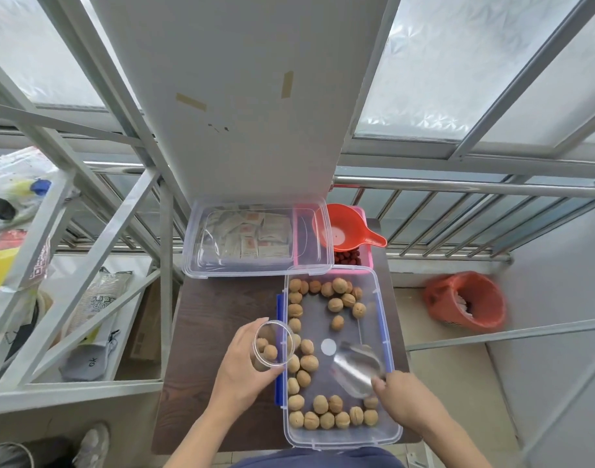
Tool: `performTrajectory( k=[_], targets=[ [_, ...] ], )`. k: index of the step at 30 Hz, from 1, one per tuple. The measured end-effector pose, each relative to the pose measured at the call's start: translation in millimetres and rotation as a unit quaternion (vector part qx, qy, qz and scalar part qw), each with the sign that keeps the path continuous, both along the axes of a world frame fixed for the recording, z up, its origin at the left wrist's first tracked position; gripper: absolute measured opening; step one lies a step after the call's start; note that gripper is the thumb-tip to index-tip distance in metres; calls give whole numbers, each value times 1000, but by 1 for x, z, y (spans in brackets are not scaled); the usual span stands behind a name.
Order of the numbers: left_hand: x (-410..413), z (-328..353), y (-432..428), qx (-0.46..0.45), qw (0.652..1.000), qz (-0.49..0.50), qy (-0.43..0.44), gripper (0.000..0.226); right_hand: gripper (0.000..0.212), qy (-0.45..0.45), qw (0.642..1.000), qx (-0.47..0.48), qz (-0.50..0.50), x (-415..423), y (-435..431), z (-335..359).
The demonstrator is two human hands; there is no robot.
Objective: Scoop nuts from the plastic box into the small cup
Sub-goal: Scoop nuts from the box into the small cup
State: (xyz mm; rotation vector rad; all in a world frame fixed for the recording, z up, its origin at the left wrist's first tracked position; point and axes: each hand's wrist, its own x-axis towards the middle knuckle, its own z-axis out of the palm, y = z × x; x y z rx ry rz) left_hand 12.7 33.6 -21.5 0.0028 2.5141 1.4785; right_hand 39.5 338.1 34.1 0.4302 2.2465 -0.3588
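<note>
A clear plastic box (387,430) with blue side clips lies on a small dark table, with several walnuts (335,305) spread along its edges. My left hand (245,369) holds a small clear cup (273,343) just over the box's left rim; a few nuts sit in the cup. My right hand (404,398) grips the handle of a metal scoop (355,368), which is inside the box near its right side and looks empty.
Behind the box stands a lidded clear container (255,236) of sachets, then an orange funnel (345,228) over a pink tub of red fruits. A metal rack (97,251) stands at the left. An orange bin (465,300) sits on the floor at the right.
</note>
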Motion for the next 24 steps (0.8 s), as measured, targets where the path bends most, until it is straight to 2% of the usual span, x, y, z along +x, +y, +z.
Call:
performTrajectory(
  k=[2, 4, 8, 11, 13, 18, 24],
  targets=[
    [3, -4, -3, 7, 1000, 3, -23, 87, 34, -34, 999, 25, 5, 8, -4, -28],
    [8, -8, -5, 15, 999, 6, -41, 88, 33, -46, 999, 5, -25, 9, -18, -46],
    [15, -16, -6, 19, 997, 19, -69, 91, 41, -53, 987, -113, -105, -9, -45, -76],
    [14, -18, -8, 16, 996, 16, -85, 92, 45, -48, 941, -210, -262, -13, -61, -96],
    [11, -15, -8, 12, 996, 14, -90, 92, 45, -32, 922, -242, -300, -16, -69, -105],
    [4, -13, -8, 12, 997, 14, -77, 91, 30, 8, 897, -288, -334, -14, -72, -110],
    [-3, -18, -7, 8, 998, 13, -67, 93, 32, 38, 914, -291, -281, -9, -49, -64]
  ],
)
